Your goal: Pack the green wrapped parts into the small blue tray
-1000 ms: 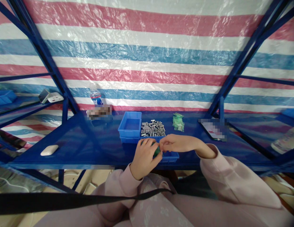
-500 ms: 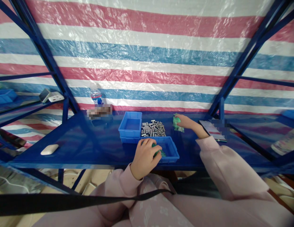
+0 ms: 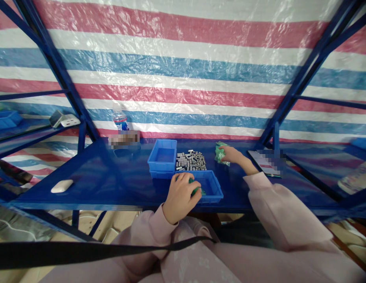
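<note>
At frame centre, low, the left hand (image 3: 180,195) curls over the near-left rim of a blue tray (image 3: 216,188), fingers closed around a small green piece (image 3: 195,190), kept over the tray so anything dropped lands inside. The right hand (image 3: 232,154) is stretched to the green packets (image 3: 220,153) right of centre, fingertips on the pile; grip is hidden, cannot tell if it pinches one or only touches. Between the two hands a batch of grey metal parts (image 3: 190,160) lies in rows on the worktop (image 3: 112,181), just behind the tray and beside an empty blue bin (image 3: 162,155), all within short reach of both hands. Mid left: a bottle (image 3: 120,120) at the back edge, and a white mouse-like object (image 3: 61,186) near the front edge, both well apart from the hands. A blurred card (image 3: 267,161) lies right of the packets.
</note>
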